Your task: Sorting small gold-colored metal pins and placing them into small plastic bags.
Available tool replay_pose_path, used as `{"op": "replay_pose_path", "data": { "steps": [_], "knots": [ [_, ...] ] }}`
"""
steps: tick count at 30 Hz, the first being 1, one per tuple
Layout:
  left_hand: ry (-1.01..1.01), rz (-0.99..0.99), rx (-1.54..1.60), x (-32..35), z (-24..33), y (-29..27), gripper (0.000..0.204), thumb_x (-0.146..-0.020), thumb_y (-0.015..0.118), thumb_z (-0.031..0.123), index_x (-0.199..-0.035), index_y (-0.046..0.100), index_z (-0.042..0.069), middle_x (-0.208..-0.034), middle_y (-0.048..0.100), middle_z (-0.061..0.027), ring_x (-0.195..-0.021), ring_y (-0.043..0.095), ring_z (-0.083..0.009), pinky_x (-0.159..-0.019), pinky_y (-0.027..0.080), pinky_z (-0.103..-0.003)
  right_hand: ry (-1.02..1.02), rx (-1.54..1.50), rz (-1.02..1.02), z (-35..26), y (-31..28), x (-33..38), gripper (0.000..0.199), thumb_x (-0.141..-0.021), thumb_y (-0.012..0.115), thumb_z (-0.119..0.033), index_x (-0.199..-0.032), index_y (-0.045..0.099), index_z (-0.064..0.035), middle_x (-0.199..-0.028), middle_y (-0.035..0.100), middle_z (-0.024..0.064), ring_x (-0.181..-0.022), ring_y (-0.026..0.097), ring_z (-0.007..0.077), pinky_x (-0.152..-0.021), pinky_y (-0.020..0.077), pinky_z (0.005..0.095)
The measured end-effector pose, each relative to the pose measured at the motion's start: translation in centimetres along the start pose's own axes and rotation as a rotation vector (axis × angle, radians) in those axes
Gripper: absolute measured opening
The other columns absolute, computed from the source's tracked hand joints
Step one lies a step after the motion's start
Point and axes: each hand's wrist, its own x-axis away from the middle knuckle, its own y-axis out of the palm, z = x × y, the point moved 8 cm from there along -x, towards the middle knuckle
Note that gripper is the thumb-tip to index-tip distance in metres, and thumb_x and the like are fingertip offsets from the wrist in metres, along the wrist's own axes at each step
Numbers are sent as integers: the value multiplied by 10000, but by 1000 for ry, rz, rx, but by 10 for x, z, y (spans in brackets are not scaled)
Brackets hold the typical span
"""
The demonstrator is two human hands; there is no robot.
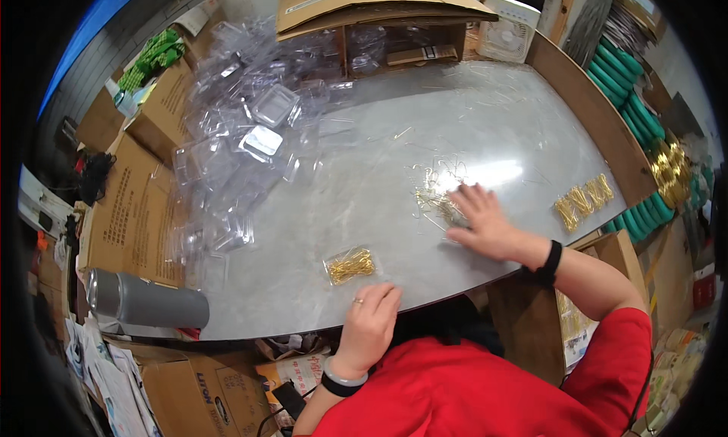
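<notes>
My right hand (pixel 481 224) lies with fingers spread over a loose pile of thin gold-coloured wire hooks (pixel 432 194). Part of the pile is hidden under the palm. At the near edge of the table, my left hand (pixel 371 319) is closed, its fingers curled together. Whatever may be inside those fingers is out of sight. Just beyond it sits a clear plastic box (pixel 350 266) filled with gold-coloured wire pieces. Several bundles of similar gold wire pieces (pixel 582 202) stand in a row toward the table's right edge.
Many clear plastic boxes (pixel 265 107) are heaped on the left of the grey table (pixel 318 202). A grey bottle (pixel 155 300) lies at the near left corner. A cardboard sheet (pixel 379 4) tops the back shelf, beside a white fan (pixel 508 31). A wooden rim (pixel 584 111) borders the right.
</notes>
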Motion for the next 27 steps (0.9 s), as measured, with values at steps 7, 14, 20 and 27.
{"op": "replay_pose_path", "data": {
  "steps": [7, 14, 20, 27],
  "knots": [
    [-75, -74, -109, -14, -7, 28, 505, -900, 703, 29, -1371, 539, -49, -1467, 482, -248, -1356, 480, -443, -1120, 421, -474, -518, -33, -52, -62, 12, 22, 558, -1045, 528, -368, -1514, 445, -78, -1648, 301, 178, -1506, 265, 459, -1233, 239, 564],
    [-108, -103, -40, -16, -12, 29, 544, -890, 720, 43, -1379, 509, -68, -1501, 436, -269, -1376, 435, -475, -1138, 395, -508, 194, 196, 187, 123, -62, -13, 322, -897, 558, -55, -1201, 623, 27, -1206, 635, 275, -1173, 629, 368, -992, 524, 419],
    [-116, -35, -78, -19, -11, 32, 527, -868, 738, 25, -1353, 552, -61, -1444, 520, -248, -1329, 502, -449, -1107, 426, -478, 119, 645, -129, 162, -26, -6, 167, -805, 628, -82, -910, 690, 33, -877, 652, 185, -806, 670, 294, -730, 588, 364],
    [-99, 9, -52, -17, 1, 33, 397, -906, 696, 21, -1290, 612, -36, -1330, 609, -222, -1204, 601, -427, -1004, 506, -453, -75, 411, 17, -21, -12, 16, 382, -888, 640, -207, -1067, 643, 131, -1136, 612, 259, -1125, 589, 402, -1021, 476, 436]
  ]
}}
